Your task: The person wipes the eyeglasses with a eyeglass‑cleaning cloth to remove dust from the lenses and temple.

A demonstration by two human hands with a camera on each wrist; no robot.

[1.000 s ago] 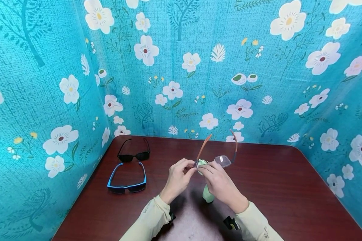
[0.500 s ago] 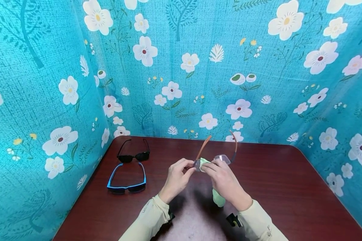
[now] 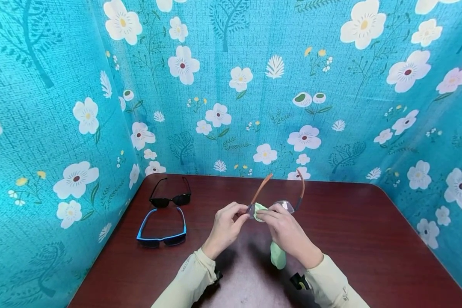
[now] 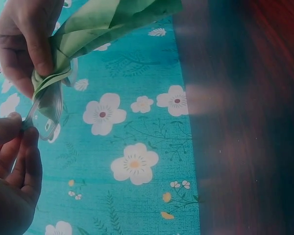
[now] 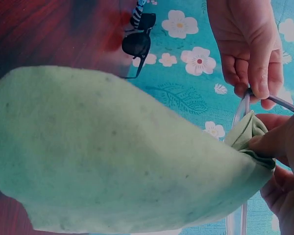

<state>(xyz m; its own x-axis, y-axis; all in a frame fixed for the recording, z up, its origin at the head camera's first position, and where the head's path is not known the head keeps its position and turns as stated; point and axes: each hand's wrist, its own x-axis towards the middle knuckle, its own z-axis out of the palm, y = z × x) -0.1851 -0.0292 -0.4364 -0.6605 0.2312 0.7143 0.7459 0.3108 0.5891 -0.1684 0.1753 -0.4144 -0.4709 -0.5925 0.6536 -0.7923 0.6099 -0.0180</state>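
My left hand (image 3: 225, 226) pinches clear-lensed eyeglasses (image 3: 261, 188) with orange-brown temples, at the corner where one temple meets the front. The glasses are off the table, temples pointing away from me. With my right hand (image 3: 292, 233) I pinch a pale green cloth (image 3: 278, 256) folded over the left lens. Its loose end hangs below that hand, and fills much of the right wrist view as a green sheet (image 5: 103, 152). In the left wrist view, part of the lens rim (image 4: 54, 128) shows between my two hands. The right fingers hide the bridge.
On the left of the dark red-brown table (image 3: 369, 248) lie black sunglasses (image 3: 171, 200), and nearer me blue-framed sunglasses (image 3: 161, 239). A turquoise flowered cloth (image 3: 231, 107) encloses the back and sides. Black wrist mounts (image 3: 299, 281) sit under my cuffs.
My right hand and the cloth have shifted a little rightward across the left lens, uncovering its outer part. My left hand stays almost still, and the glasses tilt slightly.
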